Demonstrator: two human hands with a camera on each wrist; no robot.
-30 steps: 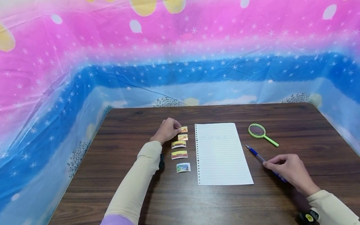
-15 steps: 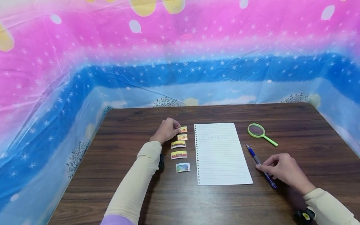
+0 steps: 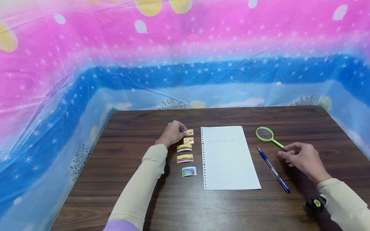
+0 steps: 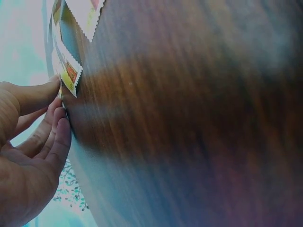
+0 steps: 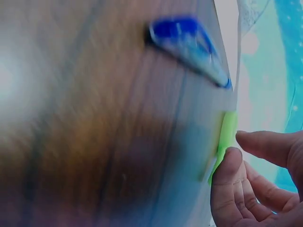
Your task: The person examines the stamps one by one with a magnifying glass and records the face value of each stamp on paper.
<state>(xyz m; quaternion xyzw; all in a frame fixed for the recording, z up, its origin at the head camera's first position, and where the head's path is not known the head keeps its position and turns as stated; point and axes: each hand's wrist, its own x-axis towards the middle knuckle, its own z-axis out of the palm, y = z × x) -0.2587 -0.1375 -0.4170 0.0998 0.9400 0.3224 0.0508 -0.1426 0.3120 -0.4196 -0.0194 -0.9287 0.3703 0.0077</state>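
In the head view, my left hand (image 3: 173,132) pinches the left edge of the farthest postage stamp (image 3: 189,132), which lies at the top of a column of several stamps. The left wrist view shows thumb and fingertips right at that stamp's (image 4: 71,73) toothed edge. My right hand (image 3: 303,158) is at the end of the green handle of a magnifying glass (image 3: 264,134). In the right wrist view its thumb and index finger are apart beside the green handle (image 5: 227,127). A blue ballpoint pen (image 3: 273,170) lies on the table left of this hand.
A lined loose-leaf sheet (image 3: 229,166) with a faint row of handwritten figures lies between the stamps and the pen. Nearer stamps show yellow-red pictures and one landscape (image 3: 189,171). The dark wooden table (image 3: 231,208) ends at a pink and blue patterned cloth (image 3: 202,73).
My right hand has laid the pen down beside the sheet, let go and moved up and right to the magnifying glass handle. My left hand has stayed at the farthest stamp.
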